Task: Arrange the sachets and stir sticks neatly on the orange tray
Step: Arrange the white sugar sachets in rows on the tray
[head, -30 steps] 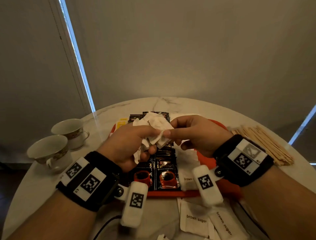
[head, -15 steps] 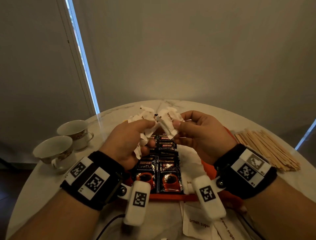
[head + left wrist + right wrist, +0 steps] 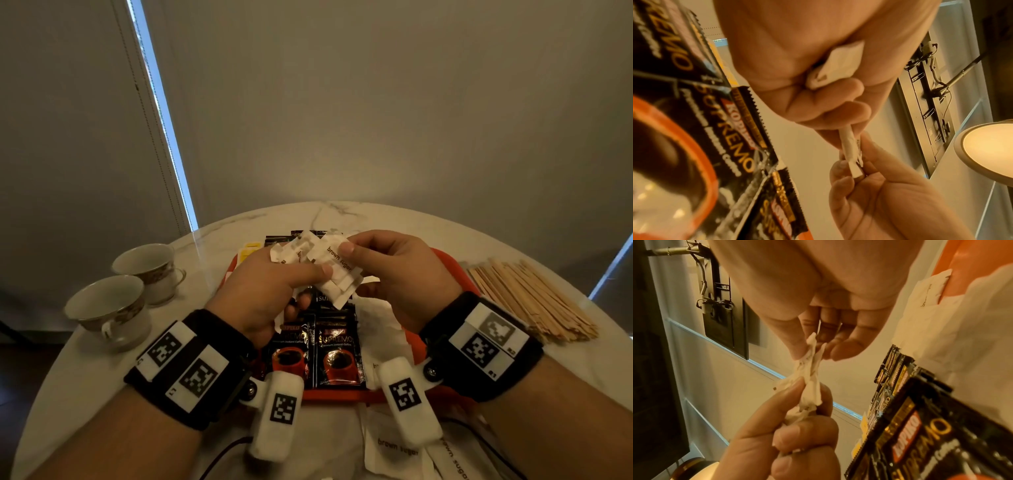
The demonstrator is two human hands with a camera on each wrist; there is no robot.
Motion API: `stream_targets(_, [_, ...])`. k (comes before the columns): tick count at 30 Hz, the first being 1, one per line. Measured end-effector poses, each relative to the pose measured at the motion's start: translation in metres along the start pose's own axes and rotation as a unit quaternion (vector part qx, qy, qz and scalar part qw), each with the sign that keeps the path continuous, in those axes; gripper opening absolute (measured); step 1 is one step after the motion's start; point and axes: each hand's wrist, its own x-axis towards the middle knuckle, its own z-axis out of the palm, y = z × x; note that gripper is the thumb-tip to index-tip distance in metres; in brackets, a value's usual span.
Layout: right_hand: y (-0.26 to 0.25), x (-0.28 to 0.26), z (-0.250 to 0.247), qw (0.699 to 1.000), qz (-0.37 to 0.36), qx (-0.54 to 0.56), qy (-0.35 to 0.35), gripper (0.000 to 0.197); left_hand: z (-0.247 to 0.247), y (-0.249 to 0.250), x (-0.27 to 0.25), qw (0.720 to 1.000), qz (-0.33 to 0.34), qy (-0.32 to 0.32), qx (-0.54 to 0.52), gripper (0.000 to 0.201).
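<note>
So there's a round white marble-look table (image 3: 359,219) with an orange tray (image 3: 452,270) in the middle of it, shiny black "KOPIKO SUPREMO" instant coffee sachets (image 3: 337,353) lined up in rows on the tray, red cup printed on each. On the table to the right sits a loose heap of thin wooden stir sticks (image 3: 534,301), two white teacups (image 3: 113,308) on the left. More white paper sachets (image 3: 397,452) reading "brown sugar" lie on the table in front of the tray. Both hands are up over the tray: the left hand (image 3: 270,291) grips a crumpled bunch of brown sugar sachets (image 3: 329,270) with fingers curled round it, and the right hand (image 3: 397,274) pinches one of them between thumb and fingertips. Compared to half a second ago, the sachet in the right hand now overlaps the bunch instead of being held apart from it
</note>
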Motion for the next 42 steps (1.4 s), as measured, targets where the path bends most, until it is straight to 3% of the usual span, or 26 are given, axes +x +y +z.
stream_targets(3, [0.002,0.002,0.000,0.999,-0.009,0.028,0.037,0.014,0.000,0.000,0.002,1.000,0.001,0.015,-0.025,0.022])
stream_targets(8, [0.001,0.001,-0.001,1.000,0.011,0.000,-0.002,0.011,-0.002,-0.001,0.004,0.998,0.016,0.039,-0.040,0.026])
stream_targets(11, [-0.003,0.013,-0.016,0.997,0.013,0.034,0.062,0.006,-0.004,-0.001,0.007,0.997,0.006,0.063,-0.054,0.020])
stream_targets(14, [-0.003,0.038,-0.049,0.984,0.038,0.054,0.167,0.015,-0.007,0.000,0.009,0.995,-0.003,0.069,-0.073,0.010])
stream_targets(17, [0.009,0.068,-0.088,0.968,0.101,-0.013,0.231,0.016,-0.010,0.001,0.010,0.994,-0.008,0.074,-0.082,0.011])
stream_targets(22, [0.044,0.109,-0.144,0.932,0.223,-0.188,0.213,0.010,-0.012,0.001,0.011,0.995,-0.002,0.071,-0.076,0.018])
stream_targets(27, [0.034,0.103,-0.116,0.910,0.245,-0.265,0.204,0.012,-0.015,0.002,0.012,0.994,0.002,0.077,-0.073,0.009])
stream_targets(33, [0.039,0.106,-0.116,0.916,0.261,-0.241,0.188,0.014,-0.016,0.002,0.014,0.995,0.000,0.073,-0.071,0.009])
stream_targets(36, [0.040,0.103,-0.118,0.929,0.242,-0.203,0.193,0.027,-0.016,0.003,0.013,0.995,0.000,0.072,-0.074,0.008])
stream_targets(38, [0.035,0.095,-0.110,0.934,0.234,-0.190,0.190,0.019,-0.015,0.003,0.012,0.995,0.000,0.067,-0.071,0.008])
stream_targets(42, [0.027,0.085,-0.091,0.936,0.272,-0.190,0.117,0.014,-0.013,0.002,0.011,0.995,-0.001,0.069,-0.067,0.011])
